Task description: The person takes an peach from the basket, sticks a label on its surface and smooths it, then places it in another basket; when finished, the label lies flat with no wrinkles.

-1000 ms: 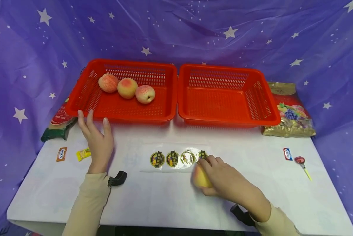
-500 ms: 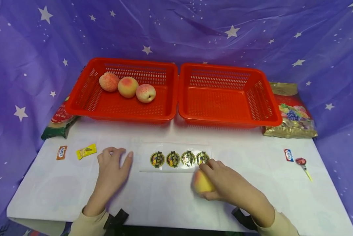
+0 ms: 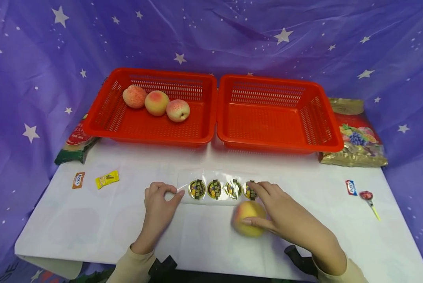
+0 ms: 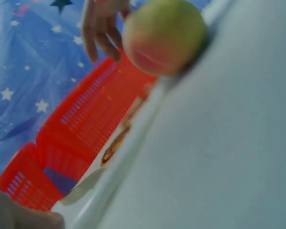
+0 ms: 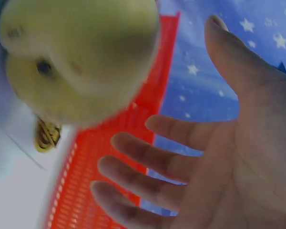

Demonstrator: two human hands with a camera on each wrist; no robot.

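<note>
While my left hand (image 3: 157,209) pinches the left end of a clear strip (image 3: 215,189) with four round stickers, my right hand (image 3: 290,214) is beside the loose peach (image 3: 246,210), fingers spread, with a gap showing between palm and fruit. That peach, kinda blurry, is on the white table (image 3: 91,224), just my side of the strip's right end. Three more peaches (image 3: 156,103) sit in the left red basket (image 3: 151,131).

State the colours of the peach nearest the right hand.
The peach is yellow with a reddish blush, seen best in the head view.
</note>
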